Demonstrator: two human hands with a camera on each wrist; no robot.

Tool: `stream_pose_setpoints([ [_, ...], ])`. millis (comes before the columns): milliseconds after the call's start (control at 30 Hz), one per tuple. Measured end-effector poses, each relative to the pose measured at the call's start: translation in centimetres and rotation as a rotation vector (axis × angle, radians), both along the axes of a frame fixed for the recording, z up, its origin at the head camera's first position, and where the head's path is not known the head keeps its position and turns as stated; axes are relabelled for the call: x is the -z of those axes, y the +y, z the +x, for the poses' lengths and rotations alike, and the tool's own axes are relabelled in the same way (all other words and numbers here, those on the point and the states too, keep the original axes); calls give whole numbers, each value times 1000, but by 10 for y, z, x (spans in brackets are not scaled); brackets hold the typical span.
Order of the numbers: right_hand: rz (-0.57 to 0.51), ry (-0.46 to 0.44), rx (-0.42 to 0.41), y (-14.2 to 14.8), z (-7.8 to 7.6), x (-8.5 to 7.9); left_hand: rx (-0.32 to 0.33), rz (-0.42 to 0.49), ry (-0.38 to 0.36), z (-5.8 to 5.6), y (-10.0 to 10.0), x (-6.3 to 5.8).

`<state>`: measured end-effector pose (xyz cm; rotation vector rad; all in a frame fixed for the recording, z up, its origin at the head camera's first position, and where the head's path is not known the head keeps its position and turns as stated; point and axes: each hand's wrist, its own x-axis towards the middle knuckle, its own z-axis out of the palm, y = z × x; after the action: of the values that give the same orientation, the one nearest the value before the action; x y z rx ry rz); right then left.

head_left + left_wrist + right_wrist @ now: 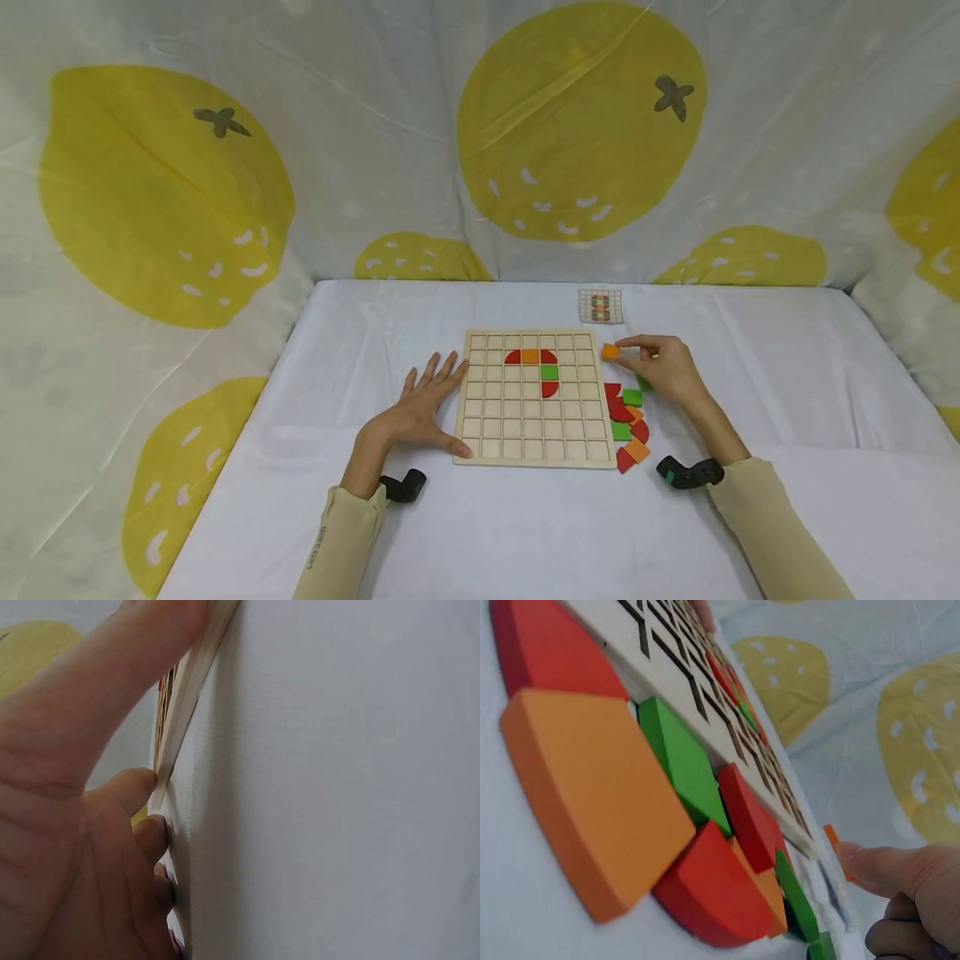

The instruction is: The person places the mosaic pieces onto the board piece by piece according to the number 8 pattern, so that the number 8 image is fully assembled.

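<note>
A wooden grid board lies on the white-covered table, with red quarter-round tiles, an orange square and a green square set in its cells. My left hand is spread along the board's left side, fingertips at the edge and thumb on the near left corner. In the head view my right hand pinches an orange square tile between thumb and fingers, just off the board's upper right edge. The right wrist view shows the same orange tile at the fingertips.
Loose red, green and orange tiles lie in a pile along the board's right edge, some overlapping. A small pattern card rests behind the board. A lemon-print cloth hangs around the table's back and sides.
</note>
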<state>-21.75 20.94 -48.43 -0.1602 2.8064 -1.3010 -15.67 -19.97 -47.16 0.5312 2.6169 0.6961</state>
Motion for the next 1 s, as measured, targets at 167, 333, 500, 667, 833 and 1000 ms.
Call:
stream_pose_setpoints([
  [167,-52,-29,-52,-19,8,-9,1,5,-1,1,-1,0],
  [333,-105,-43,-145,-46,17,-10,13,-1,12,-1,-3,2],
  [500,-132,-44,-202,-66,25,-9,19,13,19,-2,-3,2],
  [667,-132,-50,-224,-81,30,-5,20,14,17,-2,-3,2],
  [833,-132,-55,-237,-92,35,-4,18,12,18,-2,-2,2],
  [1000,-123,-63,-240,-96,37,-3,20,10,17,-2,-2,2],
])
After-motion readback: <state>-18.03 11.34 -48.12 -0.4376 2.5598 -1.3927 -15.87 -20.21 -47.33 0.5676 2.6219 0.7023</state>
